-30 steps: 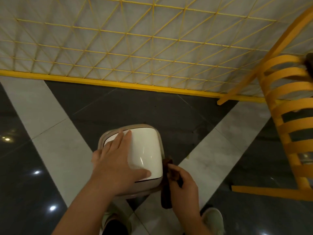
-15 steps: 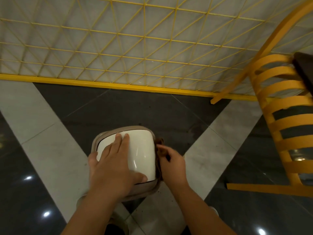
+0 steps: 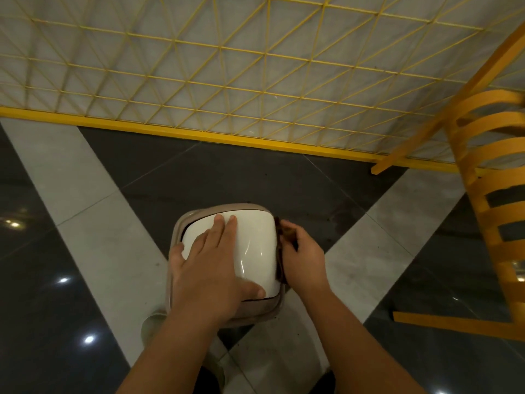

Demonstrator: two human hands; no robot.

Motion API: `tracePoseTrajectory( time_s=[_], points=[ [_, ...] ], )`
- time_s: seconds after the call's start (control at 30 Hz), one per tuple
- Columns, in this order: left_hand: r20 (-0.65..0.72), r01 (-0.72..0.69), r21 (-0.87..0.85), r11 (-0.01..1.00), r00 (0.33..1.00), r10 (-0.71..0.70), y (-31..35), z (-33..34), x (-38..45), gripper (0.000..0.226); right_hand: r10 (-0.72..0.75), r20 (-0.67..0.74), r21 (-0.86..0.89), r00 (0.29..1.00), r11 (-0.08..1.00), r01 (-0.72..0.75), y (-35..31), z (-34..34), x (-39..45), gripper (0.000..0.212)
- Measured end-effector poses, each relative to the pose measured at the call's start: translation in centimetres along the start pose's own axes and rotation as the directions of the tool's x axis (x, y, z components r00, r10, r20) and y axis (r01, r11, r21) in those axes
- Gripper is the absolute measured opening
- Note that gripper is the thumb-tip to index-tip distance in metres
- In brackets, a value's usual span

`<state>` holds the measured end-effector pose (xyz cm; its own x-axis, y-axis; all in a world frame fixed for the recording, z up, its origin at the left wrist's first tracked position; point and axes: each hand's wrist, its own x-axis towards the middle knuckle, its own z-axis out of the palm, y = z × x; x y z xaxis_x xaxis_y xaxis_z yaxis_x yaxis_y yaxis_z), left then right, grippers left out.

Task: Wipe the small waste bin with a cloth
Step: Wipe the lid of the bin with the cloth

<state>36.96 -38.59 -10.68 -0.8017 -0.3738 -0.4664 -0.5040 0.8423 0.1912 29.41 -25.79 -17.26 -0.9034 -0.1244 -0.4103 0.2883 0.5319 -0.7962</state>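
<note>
A small waste bin (image 3: 257, 245) with a glossy white lid and a beige body stands on the floor below me. My left hand (image 3: 211, 265) lies flat on the lid, fingers spread, thumb at the lid's near edge. My right hand (image 3: 305, 258) presses a dark brown cloth (image 3: 284, 231) against the bin's right side. Most of the cloth is hidden between my palm and the bin.
A yellow wire mesh fence (image 3: 227, 81) with a yellow base rail runs across behind the bin. A yellow slatted chair (image 3: 497, 194) stands to the right. The floor has dark glossy tiles and pale grey bands. My shoe (image 3: 150, 325) shows under the bin's near left.
My right hand with the cloth has moved from the bin's near right corner up along its right side. My left hand has stayed on the lid.
</note>
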Motion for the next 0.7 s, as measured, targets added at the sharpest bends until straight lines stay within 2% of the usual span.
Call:
tracePoseTrajectory(
  time_s=[0.17,0.23,0.3,0.37,0.47,0.57,0.63,0.7],
  points=[
    [0.006,-0.01,-0.023,1.0,1.0,0.01,-0.3,0.1,-0.1,0.12,0.129,0.103,-0.096,0.986,0.988,-0.119,2.8,-1.1,-3.5,0.022],
    [0.001,-0.021,-0.044,0.999,1.0,0.021,-0.5,0.1,-0.1,0.12,0.13,0.111,-0.064,0.985,0.99,-0.124,3.0,-2.0,-4.8,0.023],
    [0.005,-0.033,-0.054,0.998,0.999,0.033,-0.6,0.1,-0.2,0.121,0.041,0.044,0.014,0.998,0.999,-0.042,2.3,-2.8,-6.1,0.031],
    [0.009,-0.043,-0.057,0.997,0.999,0.043,-0.8,0.1,-0.2,0.122,-0.108,0.026,0.039,0.994,0.994,0.106,1.2,-3.0,-7.4,0.038],
    [-0.012,-0.048,-0.054,0.997,0.999,0.047,-0.9,0.2,-0.2,0.119,-0.325,0.137,-0.128,0.936,0.931,0.342,-0.4,-2.0,-7.4,0.058],
    [-0.049,-0.061,-0.049,0.997,0.997,0.059,-0.7,0.3,-0.3,0.118,-0.522,0.136,-0.292,0.842,0.791,0.537,-1.9,-0.8,-4.3,0.058],
    [-0.052,-0.065,-0.054,0.996,0.997,0.062,-0.7,0.3,-0.3,0.12,-0.563,0.175,-0.375,0.807,0.72,0.584,-3.2,0.0,-2.2,0.054],
    [-0.043,-0.057,-0.053,0.997,0.998,0.055,-0.7,0.3,-0.2,0.12,-0.538,0.162,-0.373,0.827,0.743,0.556,-3.8,0.6,-0.9,0.051]
  ],
)
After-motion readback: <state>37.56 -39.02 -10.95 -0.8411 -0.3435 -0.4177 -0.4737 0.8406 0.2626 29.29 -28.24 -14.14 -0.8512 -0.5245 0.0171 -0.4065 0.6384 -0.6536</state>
